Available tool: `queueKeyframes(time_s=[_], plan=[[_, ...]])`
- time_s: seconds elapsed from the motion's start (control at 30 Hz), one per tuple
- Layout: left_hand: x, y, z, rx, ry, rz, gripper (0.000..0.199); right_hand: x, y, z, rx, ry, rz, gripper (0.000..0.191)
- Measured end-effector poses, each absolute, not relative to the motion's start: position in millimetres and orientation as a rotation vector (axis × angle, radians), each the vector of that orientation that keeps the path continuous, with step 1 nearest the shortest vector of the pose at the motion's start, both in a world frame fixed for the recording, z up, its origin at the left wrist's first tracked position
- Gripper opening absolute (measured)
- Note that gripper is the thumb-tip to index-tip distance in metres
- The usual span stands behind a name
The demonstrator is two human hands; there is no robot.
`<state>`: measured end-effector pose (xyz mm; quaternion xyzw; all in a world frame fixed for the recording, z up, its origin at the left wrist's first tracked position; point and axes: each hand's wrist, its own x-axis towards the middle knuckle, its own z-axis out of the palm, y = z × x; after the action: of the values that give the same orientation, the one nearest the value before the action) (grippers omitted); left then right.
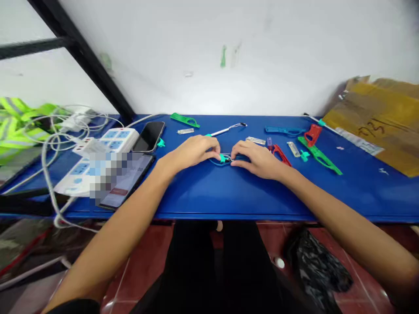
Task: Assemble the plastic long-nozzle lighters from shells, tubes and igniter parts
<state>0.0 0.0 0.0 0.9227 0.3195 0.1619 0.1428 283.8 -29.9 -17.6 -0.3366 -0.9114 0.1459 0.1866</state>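
Note:
My left hand (198, 150) and my right hand (257, 159) face each other low over the blue table, fingertips close together. Between them lies a blue lighter casing (214, 162), with a teal trigger (223, 158) and thin wires (231, 157) in it. My left thumb and fingers pinch its left part beside the trigger. On the right, my other fingers close on the wire end; much of the casing there is hidden. Just beyond sits a metal lighter tube (219, 132) with wires.
Green (185, 120), blue (284, 130) and red (312, 134) lighter casings lie around, with clear fuel tanks (293, 149). Leftward are phones (149, 136), power strips (77, 179) and white cables. A taped cardboard box (376, 117) stands right; a wall is behind.

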Motion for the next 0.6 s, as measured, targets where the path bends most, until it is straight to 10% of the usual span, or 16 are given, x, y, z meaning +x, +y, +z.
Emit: queueKeyframes(time_s=[0.6], plan=[[-0.7, 3.1, -1.0, 2.581, 0.917, 0.534, 0.018, 284.3, -28.4, -16.7, -0.988, -2.533, 0.465, 0.023]])
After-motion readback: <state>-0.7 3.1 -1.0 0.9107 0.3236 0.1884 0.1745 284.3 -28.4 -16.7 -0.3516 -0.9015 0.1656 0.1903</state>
